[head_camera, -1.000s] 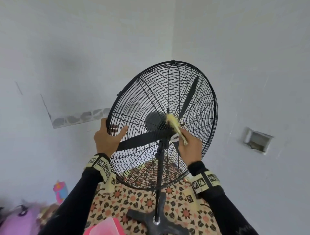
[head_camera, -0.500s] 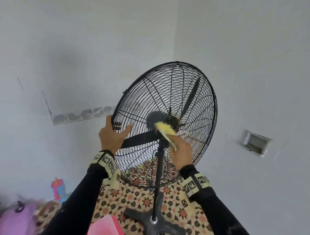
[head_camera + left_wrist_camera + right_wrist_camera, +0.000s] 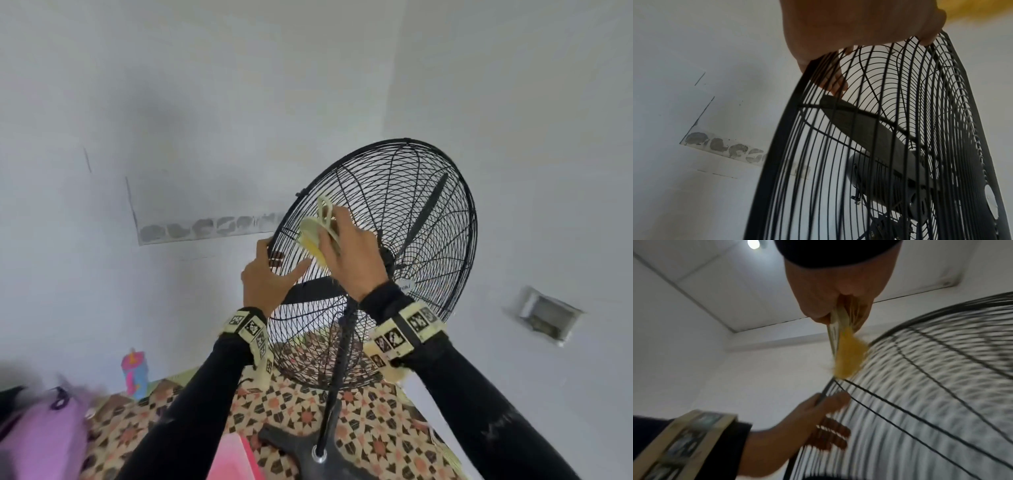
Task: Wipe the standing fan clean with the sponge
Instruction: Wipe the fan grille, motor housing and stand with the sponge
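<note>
White walls back the standing fan. Its guard rim is gripped by the left hand, while the yellow sponge, pinched in the right hand, is pressed against the upper-left grille. Wiping is underway; a sweep across unwiped wires seems next.

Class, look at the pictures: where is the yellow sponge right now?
In the head view the sponge is in the right hand, against the upper-left part of the fan's grille, just above the left hand gripping the rim.

Patterned floor covering lies below. A pink-and-blue bottle stands by the wall, near a purple bag. An open recessed box is set in the right wall.
</note>
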Tool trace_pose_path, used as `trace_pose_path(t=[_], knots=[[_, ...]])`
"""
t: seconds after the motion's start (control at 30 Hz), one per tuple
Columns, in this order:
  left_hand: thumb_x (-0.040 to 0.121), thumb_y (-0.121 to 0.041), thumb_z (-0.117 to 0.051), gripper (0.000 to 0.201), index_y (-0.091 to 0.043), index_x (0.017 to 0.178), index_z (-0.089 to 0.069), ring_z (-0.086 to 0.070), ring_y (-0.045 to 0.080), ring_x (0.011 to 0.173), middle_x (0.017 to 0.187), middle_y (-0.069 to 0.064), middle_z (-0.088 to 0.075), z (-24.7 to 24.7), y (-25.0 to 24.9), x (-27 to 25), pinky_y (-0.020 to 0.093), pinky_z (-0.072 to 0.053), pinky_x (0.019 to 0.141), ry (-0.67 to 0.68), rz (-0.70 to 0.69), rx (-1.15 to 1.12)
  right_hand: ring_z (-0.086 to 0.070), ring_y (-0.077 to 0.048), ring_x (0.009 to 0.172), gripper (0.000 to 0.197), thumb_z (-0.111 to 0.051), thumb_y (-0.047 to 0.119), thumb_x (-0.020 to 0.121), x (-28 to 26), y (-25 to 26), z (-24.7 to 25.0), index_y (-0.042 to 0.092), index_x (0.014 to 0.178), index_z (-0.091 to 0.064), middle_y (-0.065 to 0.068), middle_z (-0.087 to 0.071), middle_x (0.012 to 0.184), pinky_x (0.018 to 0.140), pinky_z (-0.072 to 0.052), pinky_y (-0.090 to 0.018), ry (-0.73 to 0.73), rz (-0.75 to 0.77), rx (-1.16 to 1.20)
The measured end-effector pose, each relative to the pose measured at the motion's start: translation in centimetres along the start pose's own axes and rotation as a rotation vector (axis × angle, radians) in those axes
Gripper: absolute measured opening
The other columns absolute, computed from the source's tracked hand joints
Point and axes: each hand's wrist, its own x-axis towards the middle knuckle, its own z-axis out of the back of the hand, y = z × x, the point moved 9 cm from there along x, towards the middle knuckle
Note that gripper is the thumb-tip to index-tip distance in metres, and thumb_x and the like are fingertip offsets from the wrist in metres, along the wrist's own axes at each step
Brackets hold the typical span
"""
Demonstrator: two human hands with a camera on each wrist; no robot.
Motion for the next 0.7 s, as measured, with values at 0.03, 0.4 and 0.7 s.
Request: trace_pose_path(t=[0.03,0.4,0.7], knots=[[0.072,-0.086,-0.065,0.08,-0.029,0.126,-0.045,-0.067,0.012,0.078,0.088,-0.014,-0.067,0.0,0.1,-0.1,0.048,-0.057,0.085,0.013,0.001,0.004,-0.058,-0.008,0.051,0.036,-0.047,0.029,0.106,1.3,1.0,-0.5,0.005,0.133,-0.045,0.0,-0.064,0.079,0.042,-0.05,-0.017,0.016,0.02,0.005],[0.073,-0.07,-0.076,0.072,-0.033,0.126,-0.045,-0.066,0.01,0.08,0.093,-0.014,-0.07,0.0,-0.2,-0.2,0.029,-0.051,0.079,0.058,0.022,-0.061,-0.034,-0.012,0.044,0.036,-0.057,0.023,0.089,4.9,6.9,-5.3,0.013,0.122,-0.047,0.006,-0.043,0.056,0.046,-0.024,-0.025,0.397,0.399,-0.492],[0.075,-0.068,-0.077,0.077,-0.025,0.132,-0.047,-0.056,0.002,0.078,0.095,-0.015,-0.066,0.2,-0.5,0.0,0.003,-0.032,0.068,0.076,-0.001,-0.03,-0.042,-0.016,0.037,0.01,-0.055,0.019,0.081,3.6,6.6,-3.8,0.015,0.08,-0.064,0.004,-0.049,0.047,0.044,-0.052,-0.031,0.279,0.456,-0.332]])
